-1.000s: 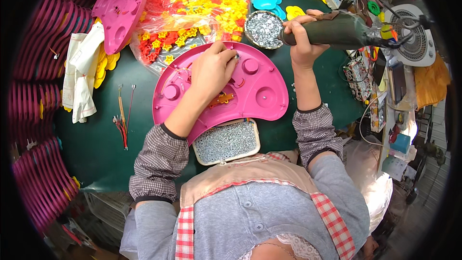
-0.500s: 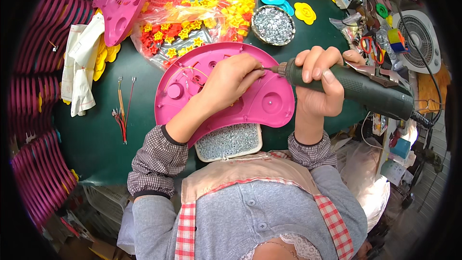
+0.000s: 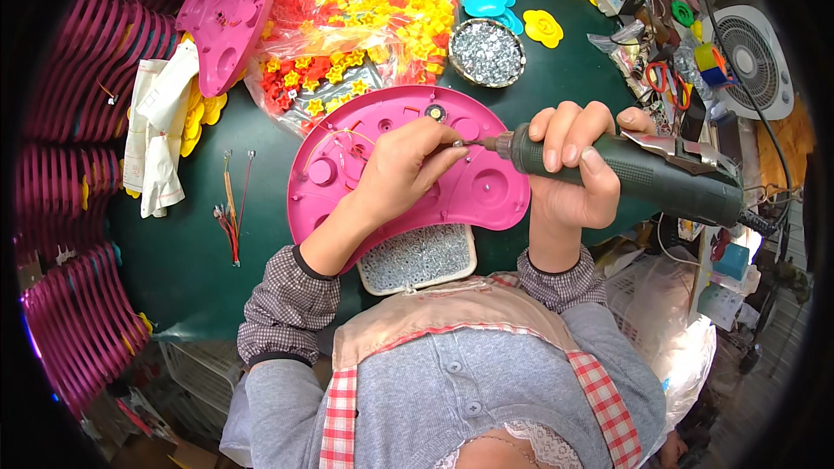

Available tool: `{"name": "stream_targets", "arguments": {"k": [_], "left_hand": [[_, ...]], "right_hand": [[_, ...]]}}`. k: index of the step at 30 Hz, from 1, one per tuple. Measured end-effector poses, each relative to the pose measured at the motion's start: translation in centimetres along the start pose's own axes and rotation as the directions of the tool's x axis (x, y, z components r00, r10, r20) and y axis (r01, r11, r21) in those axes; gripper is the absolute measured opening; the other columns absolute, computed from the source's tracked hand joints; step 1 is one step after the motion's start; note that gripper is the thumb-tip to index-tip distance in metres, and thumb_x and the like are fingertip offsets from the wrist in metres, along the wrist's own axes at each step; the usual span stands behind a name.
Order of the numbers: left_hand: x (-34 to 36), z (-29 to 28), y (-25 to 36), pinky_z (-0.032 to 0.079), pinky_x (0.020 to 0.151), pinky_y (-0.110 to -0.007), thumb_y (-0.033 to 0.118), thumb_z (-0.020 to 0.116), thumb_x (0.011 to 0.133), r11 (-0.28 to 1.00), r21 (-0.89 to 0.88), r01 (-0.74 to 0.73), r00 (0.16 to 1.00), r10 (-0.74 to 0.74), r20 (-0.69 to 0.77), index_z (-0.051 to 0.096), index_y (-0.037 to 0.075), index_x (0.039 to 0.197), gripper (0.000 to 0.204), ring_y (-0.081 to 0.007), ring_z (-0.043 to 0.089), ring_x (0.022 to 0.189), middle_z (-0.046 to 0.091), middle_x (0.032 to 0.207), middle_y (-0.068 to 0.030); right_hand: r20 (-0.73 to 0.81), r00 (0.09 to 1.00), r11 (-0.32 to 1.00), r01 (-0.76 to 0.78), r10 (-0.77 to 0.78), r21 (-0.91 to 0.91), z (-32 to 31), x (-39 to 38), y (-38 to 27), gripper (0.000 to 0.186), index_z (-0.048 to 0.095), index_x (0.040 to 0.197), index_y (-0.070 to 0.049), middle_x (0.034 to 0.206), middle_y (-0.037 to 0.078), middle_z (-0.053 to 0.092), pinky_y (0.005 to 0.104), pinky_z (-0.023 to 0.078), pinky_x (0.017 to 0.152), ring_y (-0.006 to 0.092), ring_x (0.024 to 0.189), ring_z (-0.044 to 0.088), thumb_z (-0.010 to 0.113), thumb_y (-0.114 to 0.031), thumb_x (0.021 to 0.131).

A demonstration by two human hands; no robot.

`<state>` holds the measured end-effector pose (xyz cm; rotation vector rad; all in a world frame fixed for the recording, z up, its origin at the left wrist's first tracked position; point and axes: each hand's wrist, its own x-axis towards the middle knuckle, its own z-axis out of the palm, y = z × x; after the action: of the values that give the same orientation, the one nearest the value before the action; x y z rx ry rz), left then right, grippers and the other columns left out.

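Note:
My right hand (image 3: 575,155) is wrapped round a dark green electric screwdriver (image 3: 678,175), its bit pointing left. Close to the bit's tip, the thumb and forefinger of my left hand (image 3: 395,172) pinch a small metal screw (image 3: 458,144). Whether bit and screw touch is hard to tell. Below both lies a curved pink plastic shell (image 3: 488,200), hollow side up, with round recesses, posts and thin red and yellow wires. A small round part (image 3: 435,113) sits near its far edge. My left hand and forearm hide the shell's middle.
A white tray (image 3: 474,254) of small metal pieces touches the shell's near edge. Beyond are a bowl (image 3: 524,61) of metal pieces and a bag of yellow and red stars (image 3: 373,0). Stacked pink shells (image 3: 69,174) line the left; loose wires (image 3: 231,217) lie nearer. A fan (image 3: 749,61) stands right.
My left fingertips have shifted slightly, and the screw between them shows now. The small round part at the shell's far edge has come into sight. The view has moved a little.

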<state>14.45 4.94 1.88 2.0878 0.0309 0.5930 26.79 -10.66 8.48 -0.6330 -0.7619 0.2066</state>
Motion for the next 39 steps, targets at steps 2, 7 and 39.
{"name": "stream_targets", "arguments": {"k": [2,7,39], "left_hand": [[-0.1,0.1,0.0,0.054,0.064,-0.032,0.005,0.082,0.089,1.000,0.006,0.004,1.000,-0.004,-0.013,0.074,0.001,0.100,0.015,-0.0184,0.069,0.074,0.071,0.085,-0.0095],[0.0,0.5,1.0,0.053,0.062,-0.032,0.005,0.084,0.086,1.000,0.009,0.019,0.996,-0.018,-0.093,0.073,0.001,0.096,0.015,-0.0193,0.068,0.070,0.071,0.082,-0.0088],[3.2,-0.2,-5.6,0.055,0.080,-0.039,0.008,0.082,0.084,0.983,0.129,0.131,0.987,-0.141,0.078,0.075,0.001,0.101,0.019,-0.0286,0.065,0.089,0.062,0.098,-0.0131]], "right_hand": [[-0.003,1.000,1.000,0.000,0.000,0.003,0.2,-0.1,-0.3,0.050,0.040,0.135,-0.011,0.077,0.009,0.054,0.0447,0.054,0.075,0.0202,0.066,0.056,0.059,-0.005,0.088],[0.003,1.000,1.000,-0.007,0.007,0.002,0.3,-0.2,-0.7,0.050,0.040,0.133,-0.012,0.077,0.008,0.055,0.0444,0.053,0.076,0.0201,0.067,0.056,0.060,-0.005,0.088],[-0.078,0.992,0.933,-0.117,0.096,-0.341,-1.8,0.4,7.9,0.041,0.041,0.125,0.004,0.077,0.010,0.060,0.0417,0.059,0.074,0.0199,0.066,0.062,0.057,0.005,0.087]]}}
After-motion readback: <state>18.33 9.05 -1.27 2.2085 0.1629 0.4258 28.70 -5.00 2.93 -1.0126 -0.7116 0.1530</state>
